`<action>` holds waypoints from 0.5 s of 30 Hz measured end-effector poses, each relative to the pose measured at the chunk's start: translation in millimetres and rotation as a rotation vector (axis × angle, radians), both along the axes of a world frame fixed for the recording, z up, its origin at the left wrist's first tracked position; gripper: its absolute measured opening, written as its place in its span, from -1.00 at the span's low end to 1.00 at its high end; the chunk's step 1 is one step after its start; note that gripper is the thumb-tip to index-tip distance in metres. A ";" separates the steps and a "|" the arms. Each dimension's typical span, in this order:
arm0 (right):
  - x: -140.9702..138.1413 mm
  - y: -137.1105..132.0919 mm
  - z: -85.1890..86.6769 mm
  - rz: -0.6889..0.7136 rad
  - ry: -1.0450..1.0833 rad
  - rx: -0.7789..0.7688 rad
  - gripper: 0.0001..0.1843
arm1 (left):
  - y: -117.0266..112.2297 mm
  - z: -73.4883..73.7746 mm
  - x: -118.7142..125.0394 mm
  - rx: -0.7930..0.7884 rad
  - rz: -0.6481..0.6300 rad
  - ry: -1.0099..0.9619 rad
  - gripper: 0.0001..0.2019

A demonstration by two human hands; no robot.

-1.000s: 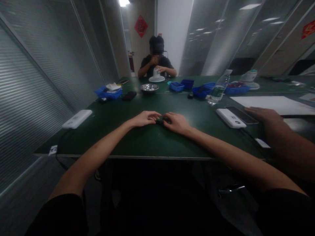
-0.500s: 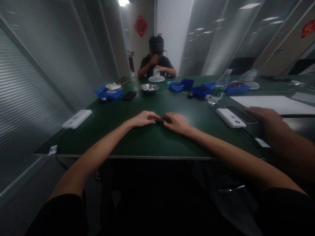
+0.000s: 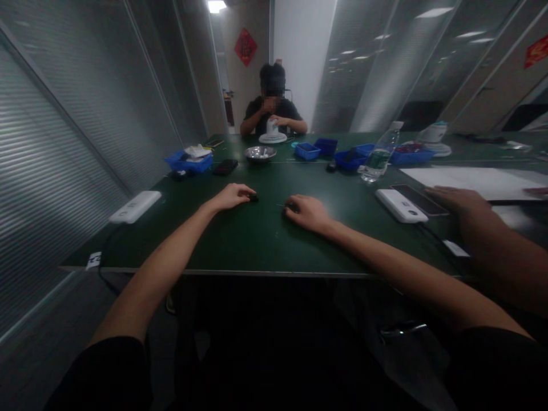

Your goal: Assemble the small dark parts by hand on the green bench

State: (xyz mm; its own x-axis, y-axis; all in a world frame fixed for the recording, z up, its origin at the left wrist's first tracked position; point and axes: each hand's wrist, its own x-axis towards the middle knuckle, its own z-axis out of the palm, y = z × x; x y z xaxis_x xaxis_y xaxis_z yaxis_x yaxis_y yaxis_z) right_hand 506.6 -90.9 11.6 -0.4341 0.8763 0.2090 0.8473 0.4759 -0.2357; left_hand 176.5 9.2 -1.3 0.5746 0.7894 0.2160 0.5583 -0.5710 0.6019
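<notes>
apart on a green table (image 3: 257,251), the left hand (image 3: 232,196) pinches a small black piece (image 3: 254,198) between nearly closed fingertips; the right hand (image 3: 309,212) curls around a dark tool (image 3: 292,206), its thin rod (image 3: 280,205) pointing left.

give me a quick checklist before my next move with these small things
1. Left hand has the small dark piece at its fingertips: ok.
2. Right hand holds the thin-shafted object: ok.
3. Gap between your hands: ok, they are apart.
4. Co-worker's hand off your right hand: ok.
5. Water bottle standing, cap on: ok.
6. Piece and shaft undamaged: cannot tell, too small.
</notes>
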 end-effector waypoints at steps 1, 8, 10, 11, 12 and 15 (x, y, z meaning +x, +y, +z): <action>0.5 0.2 -0.5 0.002 0.002 0.001 -0.62 | 5.7 -0.8 -10.6 0.006 0.058 0.021 -0.61; 1.4 0.6 -2.6 0.004 0.006 0.018 -0.62 | 31.8 -10.1 -87.0 0.065 0.592 0.182 -0.54; 1.3 0.2 -2.0 0.005 0.004 0.017 -0.62 | 32.1 -11.7 -102.4 0.085 0.727 0.219 -0.52; 1.3 0.0 -1.6 0.007 0.002 0.016 -0.62 | 31.3 -12.0 -107.8 0.091 0.781 0.232 -0.51; 1.2 -0.1 -1.3 0.008 0.001 0.014 -0.62 | 30.2 -12.0 -111.7 0.094 0.829 0.240 -0.51; 1.3 -0.1 -1.0 0.008 0.000 0.007 -0.61 | 27.2 -10.7 -115.7 0.088 0.921 0.249 -0.52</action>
State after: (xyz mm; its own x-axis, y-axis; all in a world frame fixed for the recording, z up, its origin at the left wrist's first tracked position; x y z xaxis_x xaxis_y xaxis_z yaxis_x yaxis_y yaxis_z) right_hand 507.8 -91.0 10.6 -0.4410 0.8713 0.2155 0.8435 0.4844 -0.2323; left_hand 60.8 36.4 -12.0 -0.2269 0.9409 0.2513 0.9166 0.1191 0.3816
